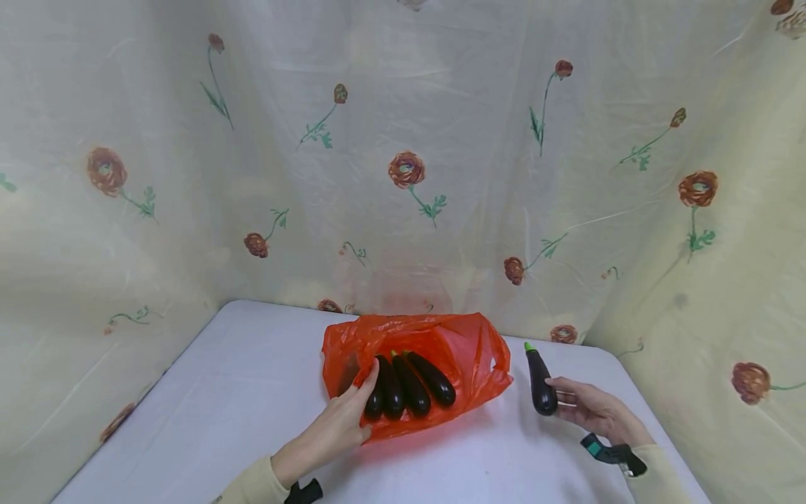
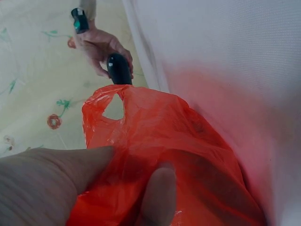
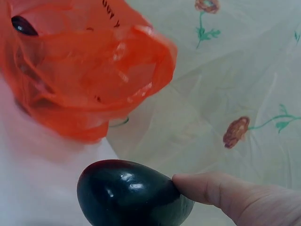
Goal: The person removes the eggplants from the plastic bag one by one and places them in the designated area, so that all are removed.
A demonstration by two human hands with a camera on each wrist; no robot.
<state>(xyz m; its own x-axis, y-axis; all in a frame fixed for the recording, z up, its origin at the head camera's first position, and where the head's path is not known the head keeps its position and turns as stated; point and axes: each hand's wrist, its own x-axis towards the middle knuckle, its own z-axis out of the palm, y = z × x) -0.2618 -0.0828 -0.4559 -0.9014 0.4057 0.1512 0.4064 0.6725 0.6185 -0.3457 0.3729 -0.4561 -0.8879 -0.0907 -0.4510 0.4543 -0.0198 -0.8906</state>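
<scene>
A red plastic bag (image 1: 469, 357) lies on the table with its mouth facing me, and several dark eggplants (image 1: 412, 385) rest side by side in it. My left hand (image 1: 336, 427) grips the left part of the bag's rim, thumb toward the eggplants; in the left wrist view, thin red plastic (image 2: 141, 113) fills the space around the fingers. Right of the bag, my right hand (image 1: 595, 409) holds a single eggplant (image 1: 540, 383) by its side, green stem end up and away from me. Up close in the right wrist view, the thumb presses on the glossy eggplant (image 3: 131, 193).
The white table (image 1: 252, 364) reaches back to a flower-patterned sheet (image 1: 466, 210) that hangs behind and along both sides. One bag handle loop (image 2: 114, 108) sticks out toward the right hand.
</scene>
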